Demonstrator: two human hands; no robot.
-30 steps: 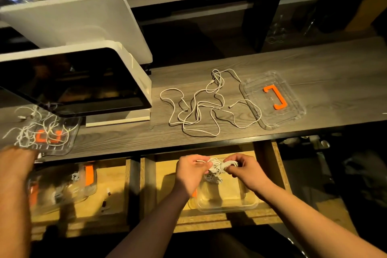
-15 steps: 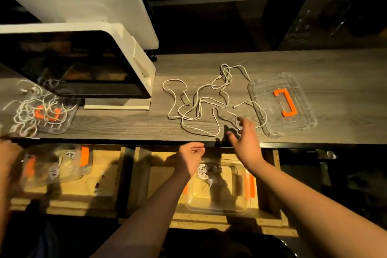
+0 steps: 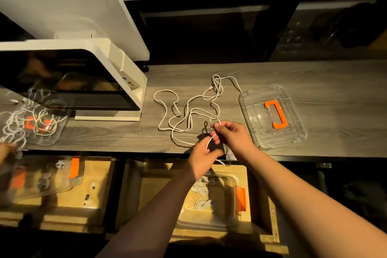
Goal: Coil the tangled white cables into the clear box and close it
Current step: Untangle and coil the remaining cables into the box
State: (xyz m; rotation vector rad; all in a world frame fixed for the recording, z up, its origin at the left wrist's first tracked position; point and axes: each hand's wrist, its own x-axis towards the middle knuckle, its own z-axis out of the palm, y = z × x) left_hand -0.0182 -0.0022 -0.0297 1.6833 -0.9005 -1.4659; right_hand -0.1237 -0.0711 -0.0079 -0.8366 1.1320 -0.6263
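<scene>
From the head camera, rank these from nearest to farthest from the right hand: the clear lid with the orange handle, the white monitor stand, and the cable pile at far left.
From the right hand:
1. Clear lid, just to its right on the desk.
2. White monitor stand, left across the tangled cable.
3. Cable pile, far left edge.

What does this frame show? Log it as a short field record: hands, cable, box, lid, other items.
left hand: pinches the near end of the white cable
right hand: pinches the same cable a little farther along
white cable: mostly loose and tangled on the grey desk
clear box: open, below the desk edge, holds coiled white cables
lid: on the desk right of the cable, orange handle up
other: monitor at left
</scene>
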